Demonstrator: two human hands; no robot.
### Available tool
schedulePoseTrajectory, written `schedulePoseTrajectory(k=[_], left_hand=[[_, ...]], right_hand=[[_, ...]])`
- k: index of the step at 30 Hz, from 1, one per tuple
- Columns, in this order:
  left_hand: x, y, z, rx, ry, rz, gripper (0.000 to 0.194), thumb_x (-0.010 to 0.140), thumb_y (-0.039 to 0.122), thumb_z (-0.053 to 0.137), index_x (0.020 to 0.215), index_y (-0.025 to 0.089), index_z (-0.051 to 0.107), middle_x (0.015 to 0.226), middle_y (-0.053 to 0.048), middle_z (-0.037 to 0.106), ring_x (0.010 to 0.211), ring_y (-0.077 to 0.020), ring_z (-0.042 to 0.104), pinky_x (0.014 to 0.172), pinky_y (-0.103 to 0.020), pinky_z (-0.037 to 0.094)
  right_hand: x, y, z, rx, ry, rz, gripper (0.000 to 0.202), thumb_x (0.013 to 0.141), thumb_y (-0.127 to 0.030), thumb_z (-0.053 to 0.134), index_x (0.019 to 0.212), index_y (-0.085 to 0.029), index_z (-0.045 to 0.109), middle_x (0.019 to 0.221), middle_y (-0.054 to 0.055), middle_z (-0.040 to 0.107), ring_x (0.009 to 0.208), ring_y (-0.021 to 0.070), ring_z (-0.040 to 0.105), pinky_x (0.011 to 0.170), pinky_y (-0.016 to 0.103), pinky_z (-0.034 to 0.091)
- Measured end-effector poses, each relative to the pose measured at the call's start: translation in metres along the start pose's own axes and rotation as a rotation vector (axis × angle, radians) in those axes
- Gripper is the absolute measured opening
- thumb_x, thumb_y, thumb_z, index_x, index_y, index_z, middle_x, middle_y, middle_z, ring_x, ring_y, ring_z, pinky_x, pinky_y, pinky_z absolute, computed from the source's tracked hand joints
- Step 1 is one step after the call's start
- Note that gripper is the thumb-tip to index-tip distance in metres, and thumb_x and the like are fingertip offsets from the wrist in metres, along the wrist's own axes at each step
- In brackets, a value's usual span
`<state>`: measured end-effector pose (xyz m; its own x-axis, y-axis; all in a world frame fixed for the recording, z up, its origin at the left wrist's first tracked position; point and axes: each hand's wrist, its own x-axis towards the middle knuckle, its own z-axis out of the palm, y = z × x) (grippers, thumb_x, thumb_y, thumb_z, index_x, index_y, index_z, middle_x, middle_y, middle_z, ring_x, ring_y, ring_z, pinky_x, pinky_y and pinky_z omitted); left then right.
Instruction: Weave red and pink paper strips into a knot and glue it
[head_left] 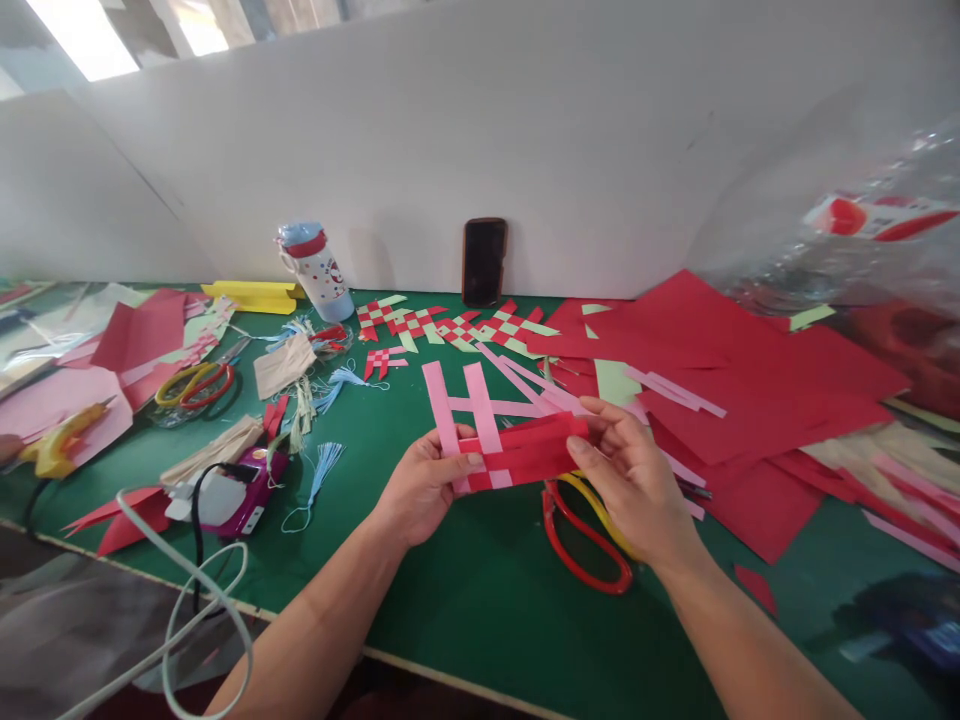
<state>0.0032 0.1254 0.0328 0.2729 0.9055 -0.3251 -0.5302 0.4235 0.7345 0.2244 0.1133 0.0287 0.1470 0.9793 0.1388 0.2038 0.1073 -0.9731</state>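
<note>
Between my two hands is a piece of woven paper strips [536, 450], red crossed with pink. My left hand [424, 480] pinches its left end, thumb on top, where two pink strips [480, 405] stand up from the red ones. The fingers and thumb of my right hand [626, 470] close on the right end of the red strips. Under my right hand, a pair of scissors [581, 545] with red and yellow handles lies on the green table [465, 600], its blades hidden. Loose pink strips [525, 380] lie just behind the woven piece.
Finished-looking red and green woven pieces [457, 328] lie at the back, near a phone [484, 262] and a bottle [316, 272]. Red paper sheets [735, 370] cover the right. At left are more scissors [196, 385], a yellow glue gun [67, 440], tassels [322, 470], a purple power strip [259, 490] and cables [244, 620].
</note>
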Motion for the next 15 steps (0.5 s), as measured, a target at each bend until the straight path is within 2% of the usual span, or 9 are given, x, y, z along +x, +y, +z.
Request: schedulePoseTrajectory(k=[4, 6, 8, 11, 13, 15], left_hand=[[0.0008, 0.0022, 0.0011, -0.042, 0.052, 0.046, 0.031, 0.063, 0.012, 0.083, 0.09, 0.015, 0.068, 0.088, -0.007, 0.074, 0.076, -0.0174, 0.071, 0.072, -0.028, 0.059], [0.0006, 0.0032, 0.0014, -0.048, 0.069, 0.056, 0.03, 0.064, 0.013, 0.082, 0.09, 0.015, 0.068, 0.091, -0.008, 0.074, 0.08, -0.019, 0.072, 0.075, -0.03, 0.06], [0.0004, 0.0035, 0.0013, -0.059, 0.074, 0.052, 0.029, 0.065, 0.012, 0.082, 0.09, 0.014, 0.067, 0.091, -0.009, 0.074, 0.08, -0.0194, 0.072, 0.075, -0.03, 0.06], [-0.0001, 0.0023, 0.0007, -0.082, 0.06, 0.033, 0.028, 0.065, 0.012, 0.082, 0.088, 0.015, 0.066, 0.089, -0.008, 0.074, 0.079, -0.0191, 0.072, 0.073, -0.03, 0.061], [-0.0004, 0.0006, 0.0005, -0.095, 0.032, 0.017, 0.026, 0.066, 0.012, 0.082, 0.084, 0.016, 0.064, 0.086, -0.006, 0.074, 0.077, -0.0183, 0.072, 0.072, -0.029, 0.061], [-0.001, -0.0012, 0.0007, -0.107, -0.008, 0.004, 0.026, 0.066, 0.012, 0.083, 0.08, 0.016, 0.061, 0.082, -0.004, 0.073, 0.075, -0.0169, 0.072, 0.07, -0.028, 0.061]], right_hand=[[0.0023, 0.0024, -0.0017, 0.074, 0.121, -0.03, 0.042, 0.086, -0.047, 0.064, 0.123, -0.029, 0.053, 0.114, 0.006, 0.058, 0.094, 0.0184, 0.061, 0.072, 0.029, 0.056], [0.0025, 0.0035, -0.0021, 0.089, 0.136, -0.026, 0.037, 0.086, -0.046, 0.063, 0.118, -0.03, 0.055, 0.113, 0.005, 0.056, 0.092, 0.0169, 0.06, 0.071, 0.027, 0.055], [0.0018, 0.0037, -0.0019, 0.079, 0.105, -0.01, 0.036, 0.085, -0.046, 0.065, 0.115, -0.029, 0.056, 0.112, 0.004, 0.057, 0.094, 0.0165, 0.059, 0.075, 0.027, 0.055], [-0.0008, 0.0017, -0.0005, 0.077, -0.018, 0.023, 0.047, 0.082, -0.047, 0.068, 0.123, -0.029, 0.053, 0.118, 0.006, 0.058, 0.101, 0.0185, 0.06, 0.08, 0.03, 0.057], [-0.0029, -0.0007, 0.0007, 0.08, -0.118, 0.043, 0.054, 0.082, -0.048, 0.068, 0.129, -0.028, 0.05, 0.12, 0.007, 0.059, 0.095, 0.019, 0.063, 0.076, 0.032, 0.059], [-0.0047, -0.0036, 0.0019, 0.052, -0.163, 0.027, 0.052, 0.082, -0.048, 0.067, 0.127, -0.027, 0.053, 0.117, 0.007, 0.063, 0.086, 0.0184, 0.066, 0.07, 0.033, 0.06]])
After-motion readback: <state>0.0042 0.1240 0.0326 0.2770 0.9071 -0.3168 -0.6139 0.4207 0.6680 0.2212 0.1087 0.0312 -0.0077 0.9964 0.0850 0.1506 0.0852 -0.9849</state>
